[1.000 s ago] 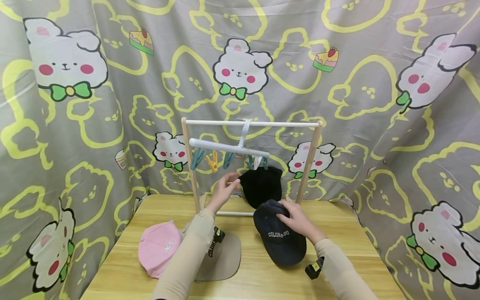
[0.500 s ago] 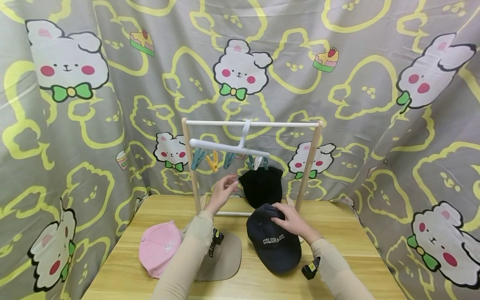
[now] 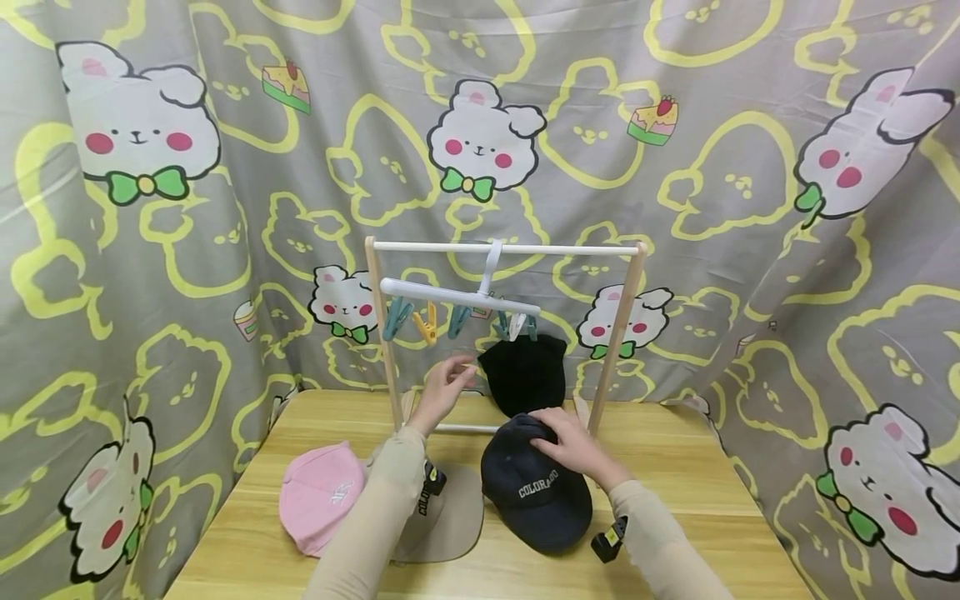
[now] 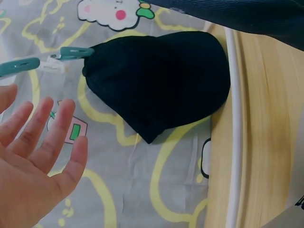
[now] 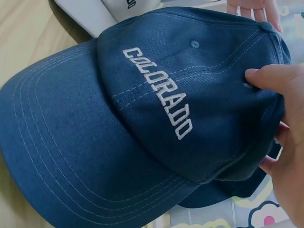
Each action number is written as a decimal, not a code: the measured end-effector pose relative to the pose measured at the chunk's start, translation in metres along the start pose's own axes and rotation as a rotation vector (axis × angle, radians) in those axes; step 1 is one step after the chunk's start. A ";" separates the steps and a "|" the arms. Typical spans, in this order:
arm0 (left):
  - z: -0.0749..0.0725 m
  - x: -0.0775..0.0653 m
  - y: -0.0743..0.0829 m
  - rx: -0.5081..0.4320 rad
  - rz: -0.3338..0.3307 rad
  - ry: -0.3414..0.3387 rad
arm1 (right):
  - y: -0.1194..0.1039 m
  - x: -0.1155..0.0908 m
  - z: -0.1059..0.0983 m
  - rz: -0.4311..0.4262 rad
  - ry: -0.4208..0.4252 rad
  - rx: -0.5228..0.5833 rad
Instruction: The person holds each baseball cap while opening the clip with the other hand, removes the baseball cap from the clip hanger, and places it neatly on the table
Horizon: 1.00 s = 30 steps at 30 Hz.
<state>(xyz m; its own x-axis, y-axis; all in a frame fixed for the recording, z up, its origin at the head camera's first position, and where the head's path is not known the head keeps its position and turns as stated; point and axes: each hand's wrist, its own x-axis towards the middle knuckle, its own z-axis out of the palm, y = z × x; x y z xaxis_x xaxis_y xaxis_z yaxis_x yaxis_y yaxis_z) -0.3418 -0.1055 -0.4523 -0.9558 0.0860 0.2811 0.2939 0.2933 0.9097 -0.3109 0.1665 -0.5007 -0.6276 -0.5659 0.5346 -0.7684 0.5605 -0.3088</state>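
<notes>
A navy baseball cap (image 3: 532, 492) lettered COLORADO is held by my right hand (image 3: 572, 443), its brim pointing toward me. In the right wrist view the thumb lies on the crown of the cap (image 5: 156, 99) and the fingers reach behind its back edge. My left hand (image 3: 444, 390) is raised near the rack with fingers spread and nothing in it, as the left wrist view of that hand (image 4: 42, 161) shows. Close to it a black cap (image 3: 525, 375) hangs from a teal clip (image 4: 76, 53), brim down.
A pink cap (image 3: 322, 500) and a beige cap (image 3: 453, 521) lie on the wooden table (image 3: 675, 517) at left. A white hanger (image 3: 457, 293) with teal, yellow and white clips hangs on the wooden-legged rack (image 3: 618, 325). A patterned curtain (image 3: 705, 275) surrounds the table.
My right hand has carried the navy cap to the left and slightly toward me. The left hand has dropped a little and stays near the black cap.
</notes>
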 end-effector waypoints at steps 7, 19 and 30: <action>-0.001 -0.006 -0.004 0.008 0.032 0.021 | -0.007 0.002 0.006 0.025 -0.049 0.040; -0.015 -0.026 -0.015 0.029 0.015 0.009 | -0.012 0.002 0.028 -0.032 -0.038 0.028; -0.025 -0.043 -0.023 0.039 -0.022 0.052 | -0.013 -0.002 0.054 -0.028 -0.019 -0.015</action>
<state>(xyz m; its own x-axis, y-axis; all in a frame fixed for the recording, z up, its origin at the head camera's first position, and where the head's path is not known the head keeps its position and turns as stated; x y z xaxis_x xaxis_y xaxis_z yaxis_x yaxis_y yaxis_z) -0.3071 -0.1396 -0.4782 -0.9601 0.0297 0.2782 0.2720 0.3320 0.9032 -0.3068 0.1279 -0.5401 -0.6082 -0.5928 0.5279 -0.7838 0.5534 -0.2817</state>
